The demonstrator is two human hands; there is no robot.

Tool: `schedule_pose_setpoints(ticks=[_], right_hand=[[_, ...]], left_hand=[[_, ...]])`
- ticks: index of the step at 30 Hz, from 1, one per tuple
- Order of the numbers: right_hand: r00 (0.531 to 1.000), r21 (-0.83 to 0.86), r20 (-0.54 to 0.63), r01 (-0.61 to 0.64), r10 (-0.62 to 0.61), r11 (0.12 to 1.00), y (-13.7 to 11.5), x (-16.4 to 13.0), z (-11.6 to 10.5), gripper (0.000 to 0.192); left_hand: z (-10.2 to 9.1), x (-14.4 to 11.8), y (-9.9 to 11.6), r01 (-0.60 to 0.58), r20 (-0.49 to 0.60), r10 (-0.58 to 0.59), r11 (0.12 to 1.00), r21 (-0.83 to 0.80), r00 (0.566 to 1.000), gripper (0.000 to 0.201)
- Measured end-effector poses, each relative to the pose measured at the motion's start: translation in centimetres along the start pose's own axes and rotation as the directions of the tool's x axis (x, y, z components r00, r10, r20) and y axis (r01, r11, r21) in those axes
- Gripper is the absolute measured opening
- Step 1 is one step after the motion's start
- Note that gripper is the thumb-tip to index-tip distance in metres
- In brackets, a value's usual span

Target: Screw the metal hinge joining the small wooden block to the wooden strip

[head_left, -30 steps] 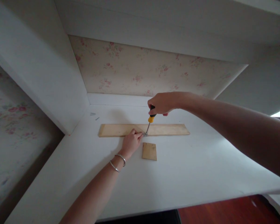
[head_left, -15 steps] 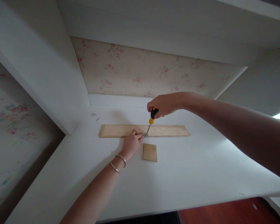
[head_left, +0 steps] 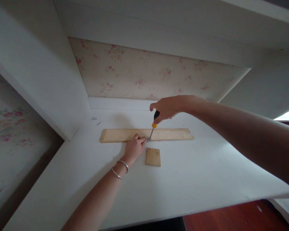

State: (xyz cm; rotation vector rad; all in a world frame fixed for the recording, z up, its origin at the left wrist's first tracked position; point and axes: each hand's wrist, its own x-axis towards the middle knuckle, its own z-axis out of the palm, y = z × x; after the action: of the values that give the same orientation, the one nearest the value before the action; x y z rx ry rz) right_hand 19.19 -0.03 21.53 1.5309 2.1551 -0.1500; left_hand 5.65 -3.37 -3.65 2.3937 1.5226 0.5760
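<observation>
At frame centre, my right hand grips the screwdriver upright, tip on a small metal bracket; my left hand pinches it against the wooden strip, steadying it.

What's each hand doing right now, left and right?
Left hand: fingers pinched on a small metal piece at the wooden strip.
Right hand: closed around the screwdriver, tip down on that piece.
</observation>
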Motion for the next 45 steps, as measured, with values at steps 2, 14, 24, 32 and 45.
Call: schedule_pose_setpoints(ticks=[2, 14, 24, 32, 45], right_hand=[[0.997, 0.044, 0.015, 0.075, -0.076, 0.996, 0.12, 0.15, 0.17, 0.058], [0.997, 0.032, 0.067, 0.035, -0.037, 0.999, 0.23, -0.06, 0.15, 0.04], [1.0, -0.018, 0.0, -0.013, 0.013, 1.0, 0.33, 0.21, 0.24, 0.052], [0.996, 0.021, 0.089, 0.011, -0.013, 1.0, 0.51, 0.27, 0.1, 0.054], [0.995, 0.067, 0.068, 0.066, -0.071, 0.996, 0.52, 0.22, -0.34, 0.047]], left_hand=[[0.03, 0.0, -0.01, -0.006, -0.005, 0.006, 1.0, 0.004, 1.0, 0.035], [-0.04, 0.02, 0.01, -0.029, -0.015, 0.03, 0.999, 0.016, 0.999, 0.035], [0.17, 0.06, -0.03, -0.015, -0.025, 0.015, 1.0, 0.018, 1.0, 0.034], [0.01, 0.04, 0.15, 0.002, -0.007, -0.002, 1.0, 0.017, 1.0, 0.034], [0.15, -0.07, -0.09, -0.027, -0.037, 0.027, 1.0, 0.014, 0.999, 0.033]])
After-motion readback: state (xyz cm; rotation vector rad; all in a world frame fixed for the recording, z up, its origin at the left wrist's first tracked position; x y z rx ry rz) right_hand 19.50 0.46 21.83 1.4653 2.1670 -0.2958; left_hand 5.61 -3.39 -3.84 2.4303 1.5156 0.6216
